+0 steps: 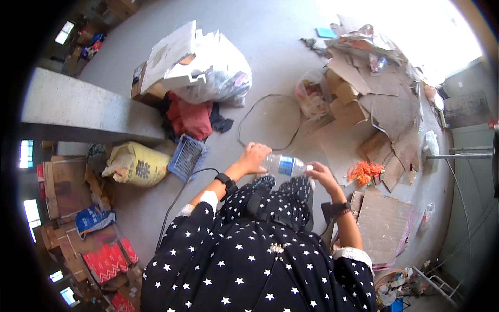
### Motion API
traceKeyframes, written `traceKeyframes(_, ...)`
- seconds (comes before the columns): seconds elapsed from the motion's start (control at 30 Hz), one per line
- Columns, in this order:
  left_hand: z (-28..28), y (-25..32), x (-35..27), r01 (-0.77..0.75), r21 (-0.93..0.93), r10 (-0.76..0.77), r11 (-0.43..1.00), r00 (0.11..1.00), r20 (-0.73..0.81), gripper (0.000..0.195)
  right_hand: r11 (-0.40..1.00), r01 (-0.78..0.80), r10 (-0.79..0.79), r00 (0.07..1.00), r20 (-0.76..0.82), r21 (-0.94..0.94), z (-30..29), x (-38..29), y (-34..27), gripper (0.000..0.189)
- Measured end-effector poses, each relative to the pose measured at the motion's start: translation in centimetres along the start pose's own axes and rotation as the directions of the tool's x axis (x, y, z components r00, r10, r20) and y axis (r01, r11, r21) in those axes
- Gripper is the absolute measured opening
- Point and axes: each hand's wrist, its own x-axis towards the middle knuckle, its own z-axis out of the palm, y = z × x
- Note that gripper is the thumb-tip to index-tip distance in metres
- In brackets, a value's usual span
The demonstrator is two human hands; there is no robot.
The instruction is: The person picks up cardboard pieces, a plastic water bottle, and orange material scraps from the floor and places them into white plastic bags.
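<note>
A clear plastic bottle (287, 165) with a blue and white label and a white cap lies level between my hands, in front of my lap. My left hand (254, 159) grips its base end. At the capped end, the fingers of my right hand (321, 174) are closed round the cap. Beyond the bottle, a thin dark loop of cord or hose (269, 97) rests on the grey floor.
Flattened cardboard (390, 105) is heaped at the right, beside orange twine (365, 173) and a filled plastic bag (313, 93). At the left are a blue plastic crate (188, 156), a yellow woven sack (136, 163), a concrete pillar (93, 109) and a large bag of white foam (222, 66).
</note>
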Motion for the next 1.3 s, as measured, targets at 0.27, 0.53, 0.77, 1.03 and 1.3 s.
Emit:
traceKeyframes(0.27,-1.9,-5.6,2.7,0.195,-0.042,-0.199,0.980,0.965,-0.170,0.060,0.999,0.012,-0.010,0.999,0.036,-0.052,0.0,9.0,-6.0,0.029)
traceKeyframes(0.53,-7.2,-13.2,12.1,0.333,-0.009,-0.320,0.943,0.899,-0.297,0.059,0.996,-0.088,0.088,0.996,-0.005,0.020,-1.8,22.3,-13.6,0.031)
traceKeyframes(0.77,-12.6,-19.6,16.0,0.406,0.003,-0.375,0.914,0.847,-0.377,0.063,0.979,-0.185,0.182,0.982,0.046,0.088,4.5,32.6,-19.8,0.025)
traceKeyframes(1.03,-16.9,-30.0,21.3,0.330,0.222,-0.296,0.918,0.940,-0.171,0.052,0.945,-0.179,0.196,0.980,-0.033,0.275,13.2,43.3,-22.1,0.037)
traceKeyframes(1.3,-20.9,-43.6,25.0,0.107,0.438,-0.213,0.892,0.957,0.199,0.028,0.919,-0.122,0.207,0.958,-0.197,0.374,23.3,55.1,-22.8,0.038)
